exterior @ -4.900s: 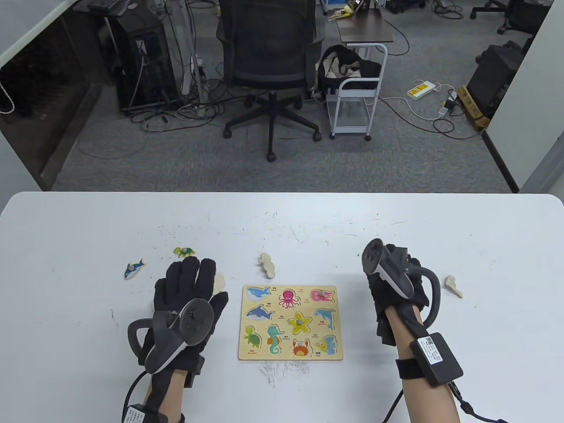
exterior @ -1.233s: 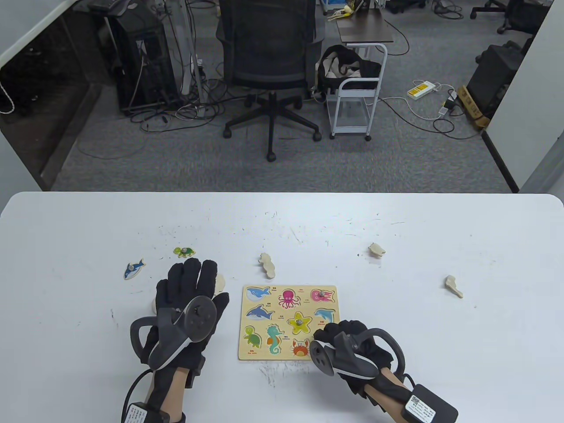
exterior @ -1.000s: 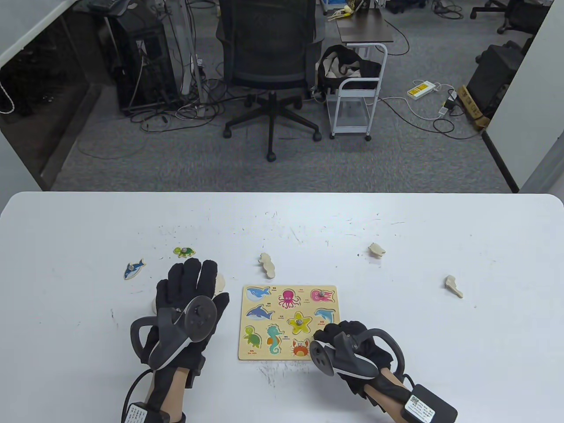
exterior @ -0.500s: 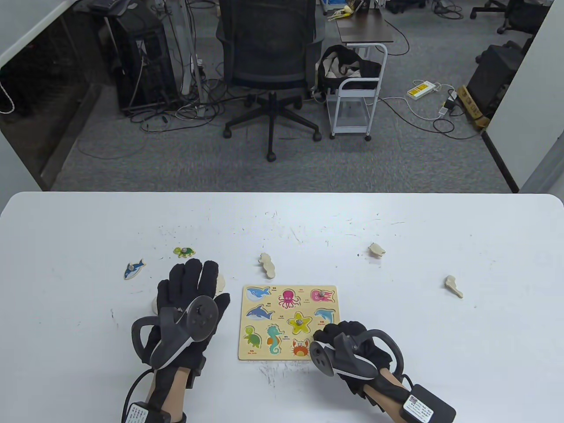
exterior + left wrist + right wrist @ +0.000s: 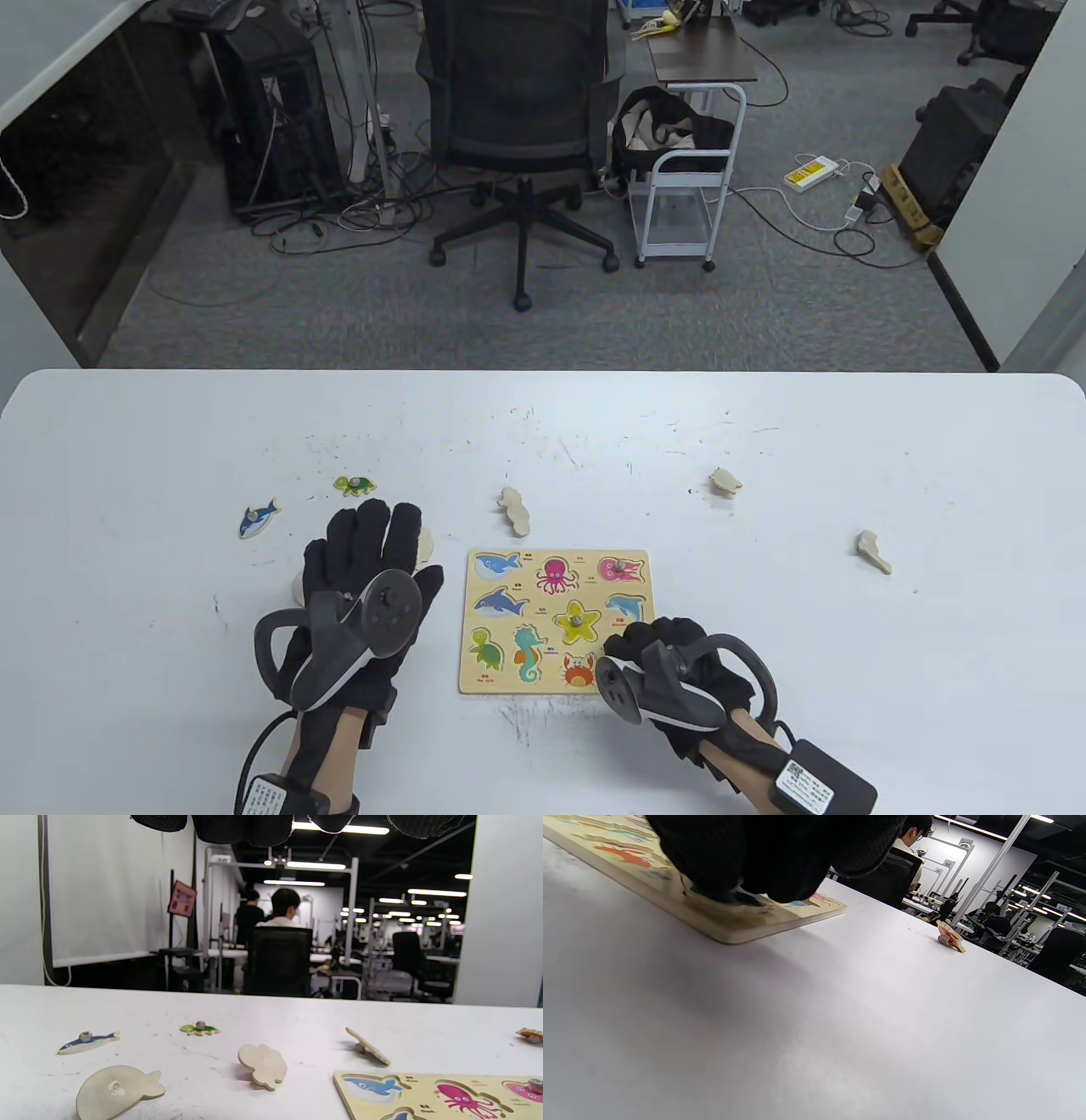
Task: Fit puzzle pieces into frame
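Observation:
The wooden puzzle frame (image 5: 556, 567) lies flat at the table's front middle, with starfish and jellyfish pieces seated in it. My right hand (image 5: 649, 647) is curled over the frame's near right corner. In the right wrist view its fingers (image 5: 763, 861) press down on a puzzle piece (image 5: 742, 902) lying on the frame (image 5: 721, 925). My left hand (image 5: 373, 543) lies flat with fingers spread, left of the frame, holding nothing. It partly covers a face-down piece (image 5: 424, 543).
Loose on the table are a shark piece (image 5: 258, 517), a turtle piece (image 5: 354, 485), a face-down seahorse (image 5: 514, 511) and two face-down pieces at the right (image 5: 725, 481) (image 5: 873, 550). The left wrist view shows a face-down whale (image 5: 116, 1092).
About five seconds ago my right hand was at the far right of the table; it now sits on the frame's near right corner. In the last second nothing visibly moved.

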Demonstrator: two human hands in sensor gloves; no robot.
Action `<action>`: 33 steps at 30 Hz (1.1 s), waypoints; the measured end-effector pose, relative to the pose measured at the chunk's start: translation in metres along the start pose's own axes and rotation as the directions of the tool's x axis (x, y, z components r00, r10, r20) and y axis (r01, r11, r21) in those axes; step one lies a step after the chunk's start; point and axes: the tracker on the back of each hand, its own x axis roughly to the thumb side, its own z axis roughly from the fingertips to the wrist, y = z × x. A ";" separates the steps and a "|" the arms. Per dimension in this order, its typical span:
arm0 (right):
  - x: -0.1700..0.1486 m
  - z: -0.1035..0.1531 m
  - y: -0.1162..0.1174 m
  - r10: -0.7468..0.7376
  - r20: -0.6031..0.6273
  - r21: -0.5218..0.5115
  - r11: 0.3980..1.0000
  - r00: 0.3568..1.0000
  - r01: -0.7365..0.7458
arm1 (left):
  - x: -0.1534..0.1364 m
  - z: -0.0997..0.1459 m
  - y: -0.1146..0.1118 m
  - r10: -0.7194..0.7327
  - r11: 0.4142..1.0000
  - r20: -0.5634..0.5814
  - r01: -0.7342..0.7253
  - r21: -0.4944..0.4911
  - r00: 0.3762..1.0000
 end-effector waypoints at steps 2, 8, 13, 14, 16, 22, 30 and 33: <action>0.001 0.000 0.001 0.002 0.001 -0.001 1.000 1.000 -0.002 | 0.000 0.000 0.000 -0.001 1.000 0.001 0.001 0.000 1.000; 0.001 -0.001 0.003 -0.002 -0.001 0.004 1.000 1.000 0.002 | 0.001 0.000 0.000 -0.003 1.000 0.002 0.003 -0.005 1.000; -0.004 0.000 0.000 -0.012 -0.017 0.000 1.000 1.000 0.012 | 0.001 0.000 0.000 -0.003 1.000 0.002 0.003 -0.006 1.000; -0.007 0.000 -0.001 -0.018 -0.034 -0.013 1.000 0.999 0.018 | 0.000 0.000 0.000 -0.002 1.000 0.002 0.002 -0.006 1.000; -0.022 0.001 -0.008 -0.054 -0.093 -0.028 0.998 0.994 0.052 | 0.000 0.000 0.000 -0.002 1.000 0.000 0.002 -0.007 1.000; -0.088 -0.003 -0.019 -0.202 -0.325 -0.067 0.979 0.924 0.190 | 0.000 0.000 0.000 -0.004 1.000 -0.003 0.004 -0.008 1.000; -0.187 -0.013 -0.007 -0.171 -0.641 -0.013 0.977 0.748 0.212 | -0.001 -0.002 -0.002 -0.015 1.000 -0.013 0.015 -0.019 1.000; -0.218 -0.016 0.009 -0.180 -0.733 0.003 0.963 0.656 0.268 | -0.003 -0.002 -0.002 -0.017 1.000 -0.020 0.017 -0.020 1.000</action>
